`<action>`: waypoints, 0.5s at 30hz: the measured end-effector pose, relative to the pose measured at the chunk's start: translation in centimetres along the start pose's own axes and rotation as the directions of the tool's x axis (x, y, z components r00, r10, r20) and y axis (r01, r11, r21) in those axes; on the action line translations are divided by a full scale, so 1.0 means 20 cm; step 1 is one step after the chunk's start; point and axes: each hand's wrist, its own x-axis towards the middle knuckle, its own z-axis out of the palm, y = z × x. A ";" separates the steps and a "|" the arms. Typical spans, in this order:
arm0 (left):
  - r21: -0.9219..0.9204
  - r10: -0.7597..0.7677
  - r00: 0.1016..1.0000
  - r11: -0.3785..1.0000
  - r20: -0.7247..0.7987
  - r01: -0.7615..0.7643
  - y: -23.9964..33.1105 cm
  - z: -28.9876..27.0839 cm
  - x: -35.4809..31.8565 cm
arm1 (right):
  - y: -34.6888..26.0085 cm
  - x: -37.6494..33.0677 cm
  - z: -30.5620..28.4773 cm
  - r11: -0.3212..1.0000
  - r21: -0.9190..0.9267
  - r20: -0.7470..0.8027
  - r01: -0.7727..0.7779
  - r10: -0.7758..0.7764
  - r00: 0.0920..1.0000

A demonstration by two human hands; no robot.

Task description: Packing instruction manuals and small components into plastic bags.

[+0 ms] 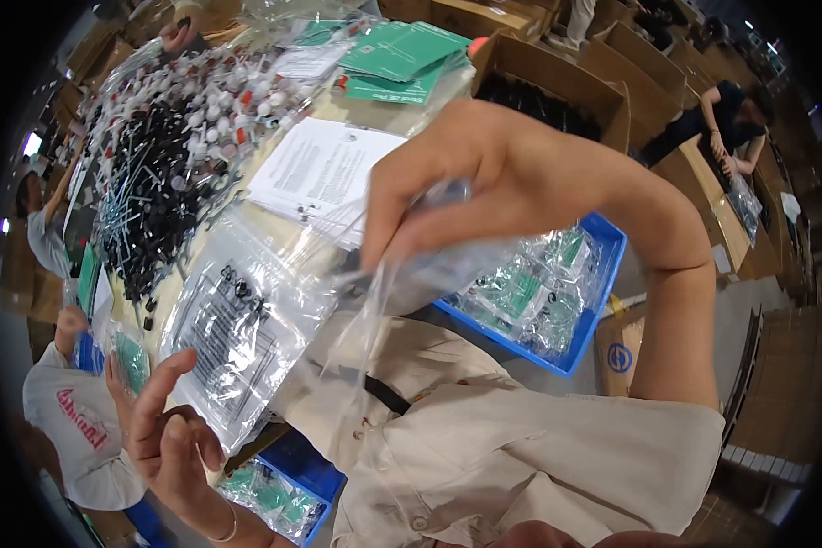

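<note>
My right hand [466,196] is raised over the table's near edge, its thumb and fingers pinched on a clear plastic bag [374,320]. The bag hangs down in front of my shirt, thin and blurred by motion. My left hand [169,438] is at the lower left with bent fingers held apart and nothing seen in it. Beside it on the table lies a stack of clear zip bags [237,320] with black print. White printed leaflets [324,173] lie beyond the stack, partly behind my right hand.
Heaped at the back left are black plastic parts and metal pins [146,183], beside white and red capped pieces [247,100]. Green cards [406,55] lie at the back. A blue crate [571,365] holds filled bags; another blue crate [315,521] stands below. Co-workers are left and far right.
</note>
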 end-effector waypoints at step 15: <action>-0.069 -0.351 0.927 0.936 -0.134 0.345 -0.37 -0.10 -0.04 | 0.85 -1.56 0.31 0.336 0.089 0.733 -0.938 0.615 0.290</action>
